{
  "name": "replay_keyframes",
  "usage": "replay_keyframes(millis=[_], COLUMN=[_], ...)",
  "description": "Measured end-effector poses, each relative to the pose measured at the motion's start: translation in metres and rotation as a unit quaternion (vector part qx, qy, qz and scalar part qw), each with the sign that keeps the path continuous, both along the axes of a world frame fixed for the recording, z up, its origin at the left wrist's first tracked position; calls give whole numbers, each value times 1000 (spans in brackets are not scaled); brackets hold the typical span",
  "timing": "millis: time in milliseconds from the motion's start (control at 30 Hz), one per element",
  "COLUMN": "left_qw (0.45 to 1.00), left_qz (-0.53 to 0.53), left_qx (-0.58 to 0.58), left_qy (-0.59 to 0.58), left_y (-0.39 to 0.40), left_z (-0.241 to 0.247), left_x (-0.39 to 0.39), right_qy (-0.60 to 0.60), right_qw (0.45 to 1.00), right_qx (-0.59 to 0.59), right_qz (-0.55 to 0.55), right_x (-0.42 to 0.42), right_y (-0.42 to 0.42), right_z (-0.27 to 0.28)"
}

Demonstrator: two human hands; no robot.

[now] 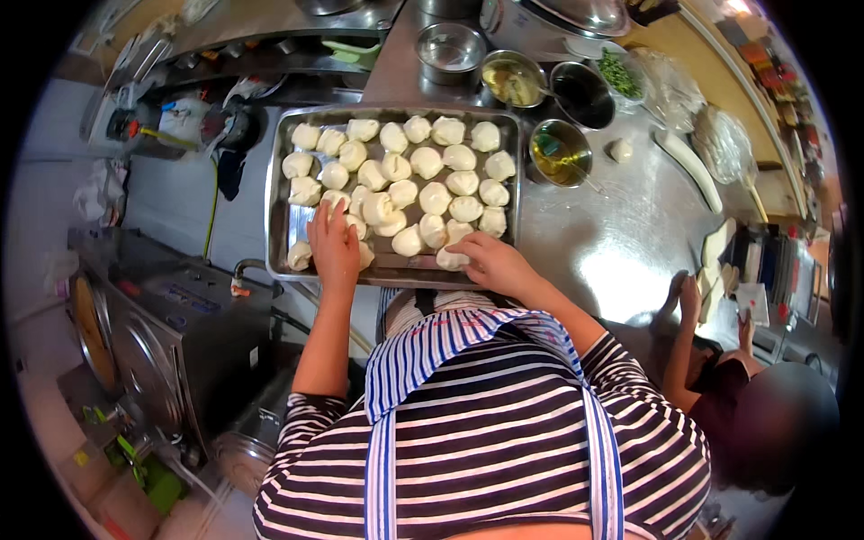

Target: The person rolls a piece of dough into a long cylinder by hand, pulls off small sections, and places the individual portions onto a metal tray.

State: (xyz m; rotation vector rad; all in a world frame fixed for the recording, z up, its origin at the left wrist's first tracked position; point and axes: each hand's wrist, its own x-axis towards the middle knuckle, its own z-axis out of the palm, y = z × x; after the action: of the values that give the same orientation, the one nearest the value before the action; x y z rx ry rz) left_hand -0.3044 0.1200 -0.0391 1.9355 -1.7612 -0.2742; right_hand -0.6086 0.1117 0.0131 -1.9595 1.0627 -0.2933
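A shallow rectangular metal tray [405,271] lies before me, holding many pale, shiny dough balls [426,163] in uneven rows. Over its left part, my left hand [334,246] reaches in with the fingers extended and slightly apart. Its fingertips are at a dough ball [335,198] and partly cover it; what lies under the palm is hidden. At the near right of the tray, the thumb and forefinger of my right hand [498,264] are on the right side of another dough ball [449,259], which still rests in the tray.
Behind the tray's right corner stand metal bowls, including one of yellow oil [560,154] and one of dark liquid [582,94]. Chopped greens [619,73], a single dough ball [622,150] and a long dough roll [688,170] are further right. A co-worker's hand [690,300] is at the lower right.
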Motion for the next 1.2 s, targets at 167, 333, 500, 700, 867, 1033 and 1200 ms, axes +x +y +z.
replay_keyframes(millis=[167,333,500,700,867,1033,1200], left_qw=[998,990,989,997,992,990,990], left_qz=[-1,-98,-113,-44,61,4,18], left_qx=[-12,-10,13,58,92,140,136], left_qy=[-65,-106,-96,10,58,8,-33], left_y=[-14,-26,-20,5,7,17,42], left_z=[4,-12,-12,-5,25,-10,-29], left_x=[-33,-55,-62,-50,-68,-80,-83], right_qy=[-72,-59,-18,86,151,126,-305], right_qw=[994,969,881,780,810,811,668], right_qx=[-49,-87,-124,-266,-211,-155,152], right_qz=[-69,-224,-456,-559,-526,-550,-661], right_x=[-23,-89,-197,-296,-290,-300,-256], right_y=[5,0,-31,-161,-197,-166,-57], right_z=[3,-10,-24,-82,-95,-110,-92])
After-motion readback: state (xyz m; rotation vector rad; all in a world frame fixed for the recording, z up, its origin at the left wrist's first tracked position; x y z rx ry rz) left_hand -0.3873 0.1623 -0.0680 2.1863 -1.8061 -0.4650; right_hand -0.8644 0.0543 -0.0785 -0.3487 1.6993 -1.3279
